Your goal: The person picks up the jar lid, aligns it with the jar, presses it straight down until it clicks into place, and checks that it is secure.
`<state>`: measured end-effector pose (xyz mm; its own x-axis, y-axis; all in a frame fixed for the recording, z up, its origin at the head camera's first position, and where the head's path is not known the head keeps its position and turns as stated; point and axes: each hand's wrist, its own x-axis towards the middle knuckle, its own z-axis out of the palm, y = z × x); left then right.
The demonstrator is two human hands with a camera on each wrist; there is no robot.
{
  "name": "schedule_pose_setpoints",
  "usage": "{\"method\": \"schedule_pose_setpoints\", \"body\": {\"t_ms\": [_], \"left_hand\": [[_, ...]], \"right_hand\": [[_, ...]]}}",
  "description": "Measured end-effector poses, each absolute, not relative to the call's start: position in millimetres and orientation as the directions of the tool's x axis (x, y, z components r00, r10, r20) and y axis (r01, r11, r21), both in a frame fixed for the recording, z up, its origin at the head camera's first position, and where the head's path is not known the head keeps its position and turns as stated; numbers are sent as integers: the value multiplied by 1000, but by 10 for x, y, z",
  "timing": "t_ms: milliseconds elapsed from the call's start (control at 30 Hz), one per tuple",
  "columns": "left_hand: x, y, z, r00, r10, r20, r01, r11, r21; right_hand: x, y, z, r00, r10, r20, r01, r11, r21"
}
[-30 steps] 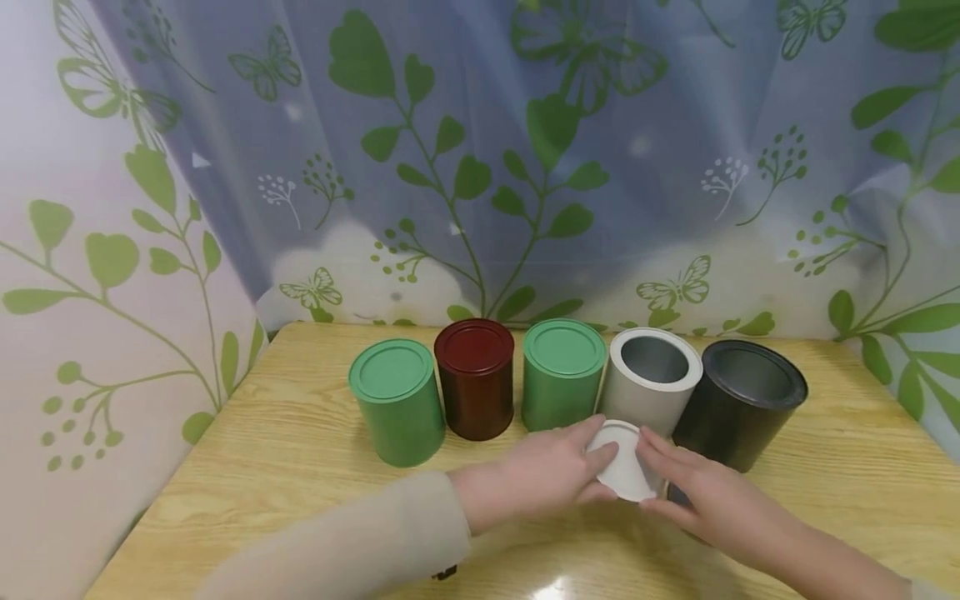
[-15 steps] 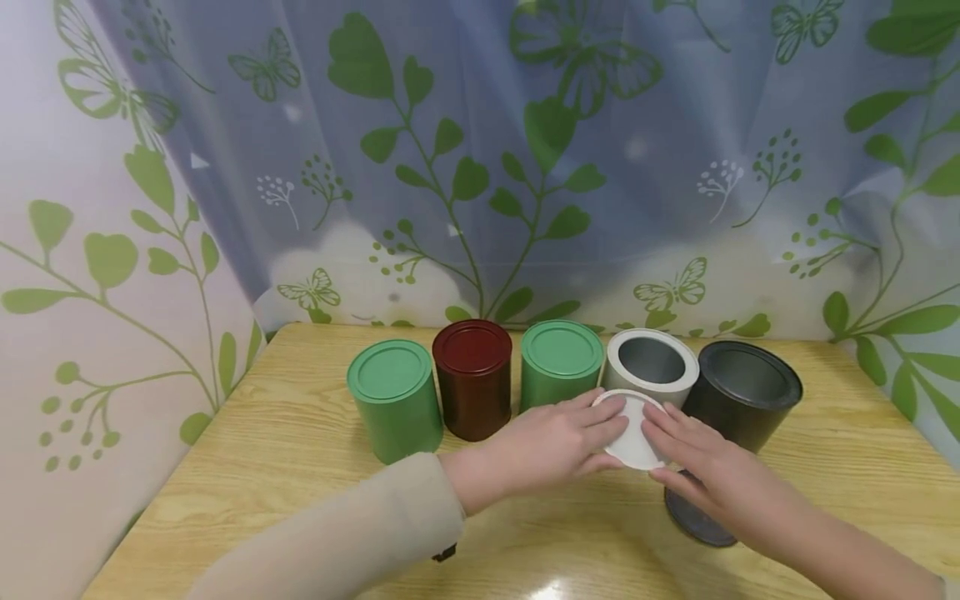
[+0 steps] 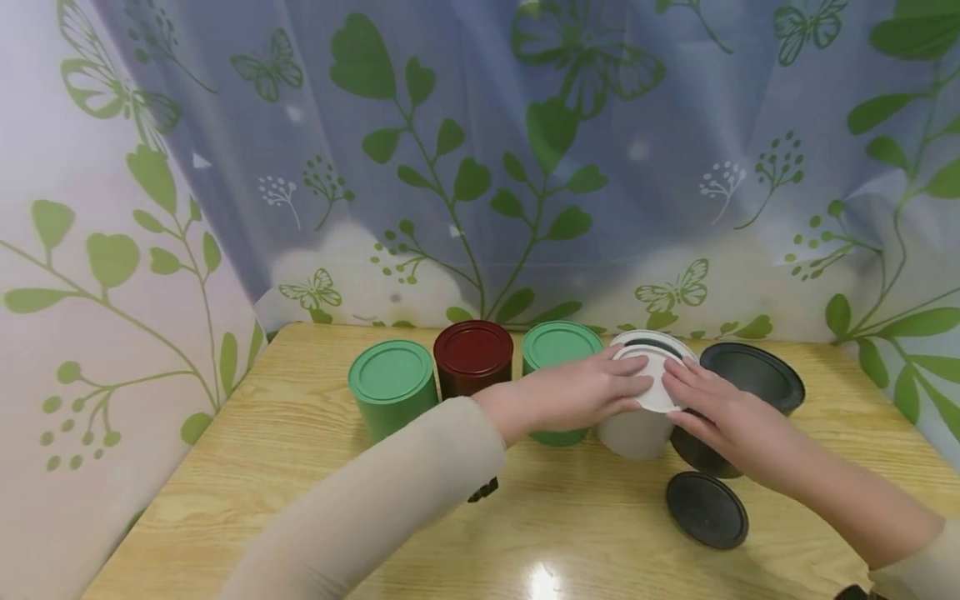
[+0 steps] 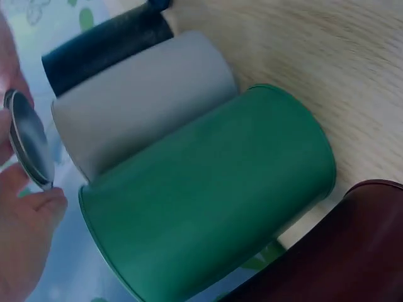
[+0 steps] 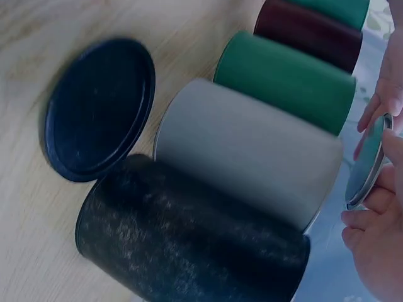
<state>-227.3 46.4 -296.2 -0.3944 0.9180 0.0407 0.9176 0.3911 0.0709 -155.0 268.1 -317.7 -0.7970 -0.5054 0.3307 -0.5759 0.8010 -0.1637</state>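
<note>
Two hands hold a white lid [image 3: 653, 385] just above the white can [image 3: 637, 435], and we see a gap between lid and rim in both wrist views. Over the can's left side the left hand [image 3: 592, 387] pinches the lid's edge; over its right side the right hand [image 3: 722, 412] does the same, both with fingers spread on top and nothing else in hold. How far each thumb tucks beneath, we cannot tell. From the head, a dark sliver of the mouth shows beyond the lid. We judge the step goes best with the lid kept level, centred on the can, thumbs drawn clear before the rims meet, then pressed evenly from both sides. We find a black can [image 3: 705, 454] just right of the white can, a black lid [image 3: 707, 510] in front of it, and a green can [image 3: 562, 342] just left.
</note>
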Motion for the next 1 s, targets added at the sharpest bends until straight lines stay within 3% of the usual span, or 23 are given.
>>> {"method": "schedule_pose_setpoints", "body": {"t_ms": [133, 500, 1000], "left_hand": [[-2417, 548, -2900, -412, 911, -11, 891, 405, 205], [-2597, 694, -2926, -518, 847, -124, 777, 526, 346], [-2637, 858, -3056, -555, 819, -145, 814, 571, 109]], "right_hand": [[-1644, 2737, -3152, -811, -502, 301, -566, 803, -187], [-1874, 2791, -3103, -858, -481, 182, -513, 822, -248], [-1990, 2819, -3058, -877, -473, 85, -479, 843, -245]]}}
